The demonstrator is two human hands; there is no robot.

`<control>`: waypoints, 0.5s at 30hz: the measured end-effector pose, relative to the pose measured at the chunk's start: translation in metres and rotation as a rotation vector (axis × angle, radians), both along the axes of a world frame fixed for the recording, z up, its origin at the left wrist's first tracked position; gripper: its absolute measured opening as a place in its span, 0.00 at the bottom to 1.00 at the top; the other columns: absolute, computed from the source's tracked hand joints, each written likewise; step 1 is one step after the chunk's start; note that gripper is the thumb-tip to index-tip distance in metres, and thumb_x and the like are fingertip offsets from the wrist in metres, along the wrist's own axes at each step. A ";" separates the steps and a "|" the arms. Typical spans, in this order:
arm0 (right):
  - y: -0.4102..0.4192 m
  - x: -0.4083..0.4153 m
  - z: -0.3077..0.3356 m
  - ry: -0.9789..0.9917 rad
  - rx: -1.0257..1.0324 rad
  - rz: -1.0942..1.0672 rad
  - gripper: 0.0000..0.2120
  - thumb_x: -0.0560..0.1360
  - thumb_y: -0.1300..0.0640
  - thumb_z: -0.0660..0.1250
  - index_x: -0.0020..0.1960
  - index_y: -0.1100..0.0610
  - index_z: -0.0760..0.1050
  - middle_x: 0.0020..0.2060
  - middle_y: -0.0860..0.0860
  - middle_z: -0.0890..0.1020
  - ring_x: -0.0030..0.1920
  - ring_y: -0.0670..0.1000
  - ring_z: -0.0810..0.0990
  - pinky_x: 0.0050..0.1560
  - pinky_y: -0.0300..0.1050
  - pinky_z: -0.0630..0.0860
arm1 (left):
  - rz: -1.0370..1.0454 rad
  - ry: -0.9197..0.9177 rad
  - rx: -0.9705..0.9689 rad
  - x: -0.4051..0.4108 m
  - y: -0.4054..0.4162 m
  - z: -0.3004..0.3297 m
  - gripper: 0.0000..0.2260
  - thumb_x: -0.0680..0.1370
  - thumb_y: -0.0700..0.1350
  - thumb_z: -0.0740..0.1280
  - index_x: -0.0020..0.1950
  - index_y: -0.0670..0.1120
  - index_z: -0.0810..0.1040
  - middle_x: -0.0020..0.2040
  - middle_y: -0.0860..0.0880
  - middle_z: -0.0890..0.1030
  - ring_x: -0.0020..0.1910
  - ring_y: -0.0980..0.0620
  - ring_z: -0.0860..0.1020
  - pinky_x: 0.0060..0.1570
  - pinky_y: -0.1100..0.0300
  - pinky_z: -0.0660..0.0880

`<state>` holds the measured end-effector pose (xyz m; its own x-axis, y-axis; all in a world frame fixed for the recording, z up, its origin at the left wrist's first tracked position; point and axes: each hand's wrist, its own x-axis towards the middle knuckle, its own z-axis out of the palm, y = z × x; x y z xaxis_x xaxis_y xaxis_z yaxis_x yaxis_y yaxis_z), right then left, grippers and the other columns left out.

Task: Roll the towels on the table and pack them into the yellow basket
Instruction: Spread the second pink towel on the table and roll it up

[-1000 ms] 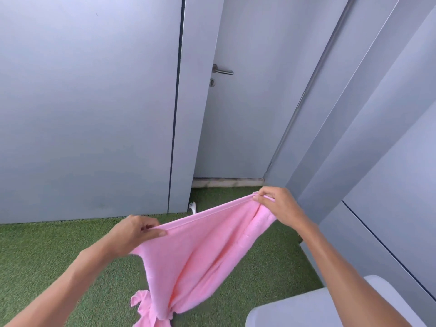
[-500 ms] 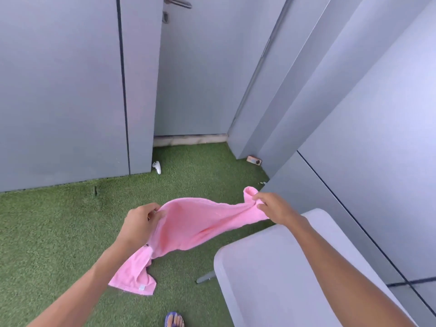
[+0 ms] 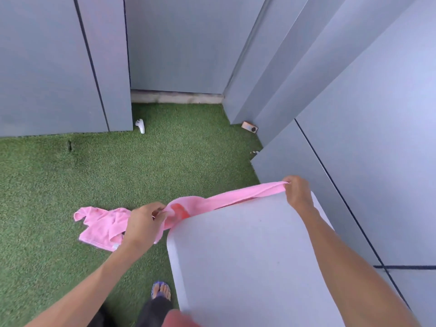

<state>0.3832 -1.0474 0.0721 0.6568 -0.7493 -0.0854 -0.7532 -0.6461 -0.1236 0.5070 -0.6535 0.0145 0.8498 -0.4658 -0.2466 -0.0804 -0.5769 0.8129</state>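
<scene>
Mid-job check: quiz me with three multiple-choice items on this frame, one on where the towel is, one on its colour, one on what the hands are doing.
1. Where does the free end of the towel hang?
A. over the green turf
B. in a basket
C. flat on the table

2. What colour is the towel?
A. yellow
B. pink
C. white

3. How do the hands hold it?
A. both open
B. only the right grips
C. both grip it

Answers:
1 A, the loose end trails left of the table, over the turf.
2 B, pink cloth.
3 C, the left hand and the right hand each clutch the towel.
</scene>
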 end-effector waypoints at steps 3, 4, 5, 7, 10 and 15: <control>-0.059 -0.010 -0.006 -0.084 0.009 -0.064 0.07 0.73 0.71 0.62 0.39 0.68 0.78 0.36 0.65 0.80 0.41 0.62 0.80 0.38 0.49 0.69 | 0.061 -0.043 0.025 -0.009 -0.024 -0.005 0.03 0.77 0.42 0.69 0.45 0.49 0.81 0.33 0.52 0.81 0.31 0.51 0.78 0.30 0.61 0.67; -0.078 -0.012 -0.004 -0.101 0.002 -0.087 0.07 0.73 0.71 0.62 0.40 0.70 0.78 0.38 0.67 0.81 0.41 0.63 0.80 0.39 0.50 0.70 | 0.082 -0.068 0.028 -0.011 -0.031 -0.006 0.02 0.77 0.42 0.69 0.46 0.48 0.82 0.33 0.52 0.81 0.30 0.53 0.77 0.30 0.61 0.67; -0.097 -0.014 -0.003 -0.112 -0.007 -0.107 0.07 0.73 0.71 0.62 0.40 0.70 0.78 0.38 0.67 0.80 0.41 0.63 0.80 0.39 0.50 0.70 | 0.102 -0.096 0.034 -0.013 -0.038 -0.006 0.03 0.77 0.42 0.69 0.48 0.47 0.82 0.33 0.51 0.81 0.29 0.55 0.76 0.31 0.61 0.68; -0.135 -0.020 -0.004 -0.109 -0.030 -0.147 0.09 0.72 0.72 0.61 0.33 0.68 0.74 0.30 0.65 0.76 0.37 0.62 0.76 0.35 0.48 0.64 | 0.125 -0.143 0.062 -0.015 -0.048 -0.010 0.06 0.76 0.43 0.70 0.52 0.45 0.83 0.34 0.51 0.80 0.28 0.58 0.74 0.29 0.61 0.67; -0.172 -0.031 -0.013 -0.145 -0.054 -0.169 0.13 0.71 0.69 0.59 0.28 0.62 0.64 0.24 0.57 0.65 0.33 0.58 0.69 0.34 0.47 0.60 | 0.110 -0.158 0.130 -0.026 -0.047 -0.023 0.06 0.76 0.44 0.71 0.52 0.45 0.83 0.38 0.52 0.80 0.32 0.57 0.75 0.31 0.61 0.68; -0.186 -0.063 -0.081 -0.084 0.021 -0.193 0.10 0.75 0.67 0.61 0.36 0.66 0.76 0.32 0.65 0.76 0.37 0.61 0.77 0.37 0.48 0.65 | 0.088 -0.230 0.216 -0.054 -0.044 -0.046 0.06 0.75 0.43 0.71 0.51 0.45 0.82 0.42 0.51 0.79 0.36 0.52 0.78 0.36 0.53 0.74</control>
